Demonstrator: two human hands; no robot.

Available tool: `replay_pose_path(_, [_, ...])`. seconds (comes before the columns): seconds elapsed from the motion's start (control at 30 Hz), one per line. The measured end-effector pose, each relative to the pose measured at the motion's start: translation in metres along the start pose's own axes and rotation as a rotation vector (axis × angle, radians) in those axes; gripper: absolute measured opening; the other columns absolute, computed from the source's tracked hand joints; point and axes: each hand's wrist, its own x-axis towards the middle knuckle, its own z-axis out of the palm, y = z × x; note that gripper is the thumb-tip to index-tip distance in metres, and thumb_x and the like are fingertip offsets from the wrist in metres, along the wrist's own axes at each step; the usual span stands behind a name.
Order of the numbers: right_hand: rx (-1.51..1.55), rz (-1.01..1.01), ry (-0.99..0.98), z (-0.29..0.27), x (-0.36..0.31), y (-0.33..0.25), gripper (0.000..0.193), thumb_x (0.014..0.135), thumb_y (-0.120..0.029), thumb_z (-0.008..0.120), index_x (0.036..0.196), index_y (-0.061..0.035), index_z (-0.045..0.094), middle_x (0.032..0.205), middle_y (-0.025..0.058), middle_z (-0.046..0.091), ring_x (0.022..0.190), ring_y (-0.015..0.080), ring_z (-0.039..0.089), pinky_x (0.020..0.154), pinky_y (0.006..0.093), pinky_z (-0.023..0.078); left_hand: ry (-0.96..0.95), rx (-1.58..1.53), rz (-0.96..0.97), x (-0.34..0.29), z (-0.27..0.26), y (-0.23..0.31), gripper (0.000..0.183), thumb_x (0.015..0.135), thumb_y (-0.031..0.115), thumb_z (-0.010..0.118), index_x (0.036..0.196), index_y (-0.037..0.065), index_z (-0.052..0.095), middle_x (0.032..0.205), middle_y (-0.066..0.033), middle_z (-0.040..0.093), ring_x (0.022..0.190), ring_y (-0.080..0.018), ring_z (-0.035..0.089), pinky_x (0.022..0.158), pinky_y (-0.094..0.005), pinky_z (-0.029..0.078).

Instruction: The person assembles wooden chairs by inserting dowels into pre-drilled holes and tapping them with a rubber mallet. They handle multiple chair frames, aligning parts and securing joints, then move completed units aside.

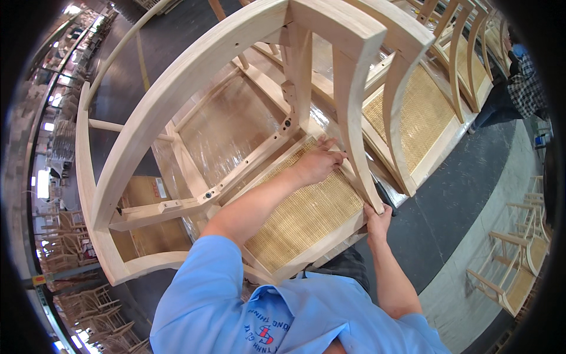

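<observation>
A pale unfinished wooden chair frame (194, 76) lies tipped over in front of me, its curved rails arching across the view. Set in a wooden rim close to my body is a woven cane seat panel (306, 218). My left hand (321, 163) rests on the panel's far right edge, fingers bent but apart, some tips hidden against the wood. By the panel's near right corner, my right hand (378, 222) is closed round the lower end of a curved chair leg (354, 130). My right palm and several of its fingertips are out of sight.
More wooden chairs with cane seats (415, 112) stand in a row toward the far right. Plastic film (230, 130) covers the surface beneath the frame. At the right, a person in a checked shirt (526, 88) is nearby. Stacked chairs (513, 265) stand on the floor.
</observation>
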Motion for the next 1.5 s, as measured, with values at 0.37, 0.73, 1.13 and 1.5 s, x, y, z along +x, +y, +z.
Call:
replay_pose_path(0.37, [-0.509, -0.536, -0.133, -0.080, 0.027, -0.019, 0.029, 0.098, -0.017, 0.068, 0.123, -0.0047, 0.069, 0.095, 0.0111, 0.069, 0.083, 0.0248, 0.067, 0.072, 0.0374, 0.054, 0.393, -0.116, -0.279, -0.103, 0.028, 0.088, 0.042, 0.098, 0.009, 0.059, 0.139, 0.012, 0.061, 0.143, -0.0153, 0.061, 0.145, -0.0415, 0.043, 0.126, -0.0566, 0.021])
replay_pose_path(0.73, [-0.692, -0.895, -0.462, -0.069, 0.027, -0.089, 0.020, 0.095, -0.022, 0.071, 0.105, -0.0052, 0.070, 0.091, 0.0150, 0.068, 0.083, 0.0349, 0.069, 0.074, 0.0435, 0.056, 0.781, -0.849, -1.281, -0.300, 0.108, 0.242, 0.025, 0.103, 0.015, 0.062, 0.121, 0.000, 0.070, 0.095, -0.0099, 0.075, 0.083, -0.0146, 0.071, 0.077, -0.0294, 0.058])
replay_pose_path(1.13, [-0.550, -1.641, -1.812, 0.108, -0.273, -0.051, 0.025, 0.087, -0.009, 0.069, 0.112, -0.0058, 0.066, 0.093, 0.0119, 0.065, 0.083, 0.0325, 0.070, 0.071, 0.0421, 0.059, 1.190, -0.381, -1.670, -0.471, 0.153, 0.181, 0.033, 0.083, 0.021, 0.080, 0.110, 0.005, 0.071, 0.084, -0.0094, 0.071, 0.078, -0.0243, 0.069, 0.076, -0.0393, 0.055])
replay_pose_path(1.5, [-1.303, -1.672, -1.620, 0.201, -0.314, 0.055, 0.018, 0.093, -0.013, 0.060, 0.109, -0.0041, 0.065, 0.099, 0.0182, 0.071, 0.093, 0.0337, 0.073, 0.079, 0.0444, 0.060, 0.887, -0.369, -1.449, -0.498, 0.109, 0.125, 0.020, 0.094, 0.022, 0.063, 0.106, 0.012, 0.076, 0.104, -0.0142, 0.076, 0.103, -0.0361, 0.071, 0.087, -0.0461, 0.056])
